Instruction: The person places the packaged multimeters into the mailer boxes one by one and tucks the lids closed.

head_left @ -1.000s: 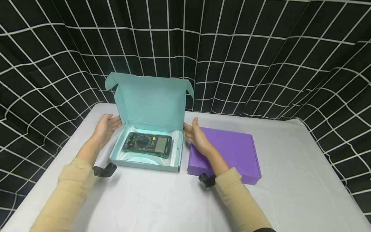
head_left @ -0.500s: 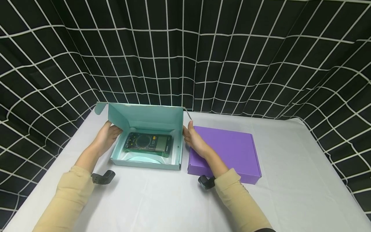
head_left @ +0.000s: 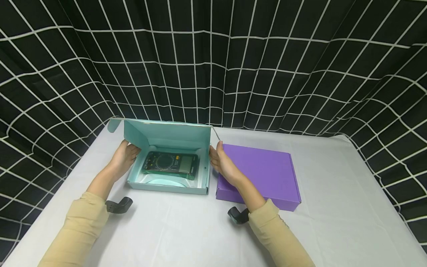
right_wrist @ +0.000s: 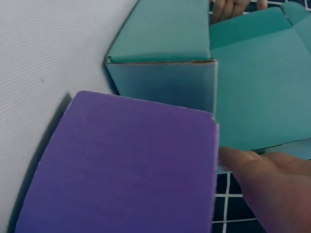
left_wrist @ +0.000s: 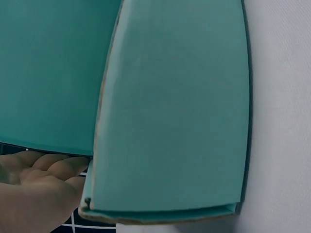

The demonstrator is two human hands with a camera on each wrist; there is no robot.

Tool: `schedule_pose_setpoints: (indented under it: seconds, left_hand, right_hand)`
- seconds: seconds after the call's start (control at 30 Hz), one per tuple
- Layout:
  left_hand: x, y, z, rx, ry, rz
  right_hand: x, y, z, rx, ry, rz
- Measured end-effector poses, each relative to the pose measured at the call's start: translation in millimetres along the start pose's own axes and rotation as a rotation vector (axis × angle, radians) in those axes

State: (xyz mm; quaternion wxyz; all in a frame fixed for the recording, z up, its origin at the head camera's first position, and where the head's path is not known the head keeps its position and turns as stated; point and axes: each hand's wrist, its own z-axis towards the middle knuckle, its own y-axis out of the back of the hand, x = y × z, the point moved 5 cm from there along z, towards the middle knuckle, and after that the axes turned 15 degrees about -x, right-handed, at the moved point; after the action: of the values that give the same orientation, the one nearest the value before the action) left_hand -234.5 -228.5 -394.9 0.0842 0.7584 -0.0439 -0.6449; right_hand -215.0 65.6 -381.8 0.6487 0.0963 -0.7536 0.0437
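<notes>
A teal cardboard box (head_left: 168, 190) stands on the table at left of centre, its lid (head_left: 176, 130) raised part-way with the inner face showing. Inside lies a dark multimeter (head_left: 171, 164) with a dial and grey screen, in clear plastic. My left hand (head_left: 123, 159) is at the box's left side, fingertips by the lid's side flap (head_left: 135, 133). On the right side, my right hand (head_left: 227, 165) has its fingers extended along the lid's edge and its thumb up. In the left wrist view, the fingers (left_wrist: 53, 167) reach under the lid's edge; whether they press it cannot be told.
A closed purple box (head_left: 263, 170) lies just right of the teal one, partly beneath my right forearm. White cloth covers the table (head_left: 340, 193). Behind hangs a black curtain (head_left: 267, 66) with white grid lines.
The teal lid has tipped down from nearly upright, shading the multimeter. Both hands have stayed beside it with only slight shifts. In the last half second, little has moved.
</notes>
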Motion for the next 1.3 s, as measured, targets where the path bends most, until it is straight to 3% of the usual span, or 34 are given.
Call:
schedule_pose_setpoints:
  seconds: [0.17, 0.33, 0.43, 0.57, 0.63, 0.73, 0.8, 0.87, 0.97, 1.13, 1.3]
  left_hand:
    - [0.2, 3.6, 0.1, -0.017, -0.025, -0.012]
    - [-6.0, 19.0, -9.3, -0.095, -0.074, 0.068]
    - [-17.7, 36.4, -14.9, -0.155, -0.069, 0.052]
    - [-43.1, 61.4, -21.6, -0.290, -0.041, 0.051]
    - [-57.5, 67.4, -24.0, -0.328, -0.038, 0.104]
    - [-74.3, 62.8, -21.8, -0.285, -0.022, 0.194]
    - [-79.8, 54.7, -18.9, -0.220, -0.015, 0.254]
    - [-82.7, 44.7, -15.7, -0.142, -0.009, 0.270]
    - [-83.1, 36.2, -13.6, -0.079, -0.022, 0.261]
    - [-77.1, 35.2, -15.3, -0.063, -0.029, 0.223]
    - [-66.0, 36.3, -19.8, -0.053, -0.021, 0.207]
  right_hand:
    - [0, 2, 1.4, 0.001, 0.022, 0.018]
    - [10, 11, -4.4, -0.014, 0.015, 0.060]
    - [26, 22, -10.1, -0.091, 0.011, 0.059]
    - [55, 37, -16.5, -0.220, 0.016, 0.043]
    - [69, 40, -17.4, -0.251, 0.017, 0.031]
    - [82, 37, -15.5, -0.237, -0.006, 0.002]
    - [85, 32, -12.8, -0.208, -0.040, -0.017]
    - [85, 27, -11.0, -0.183, -0.075, -0.021]
    - [81, 19, -9.5, -0.133, -0.105, 0.017]
    - [72, 12, -10.7, -0.083, -0.098, 0.087]
    - [63, 11, -17.9, -0.063, -0.053, 0.077]
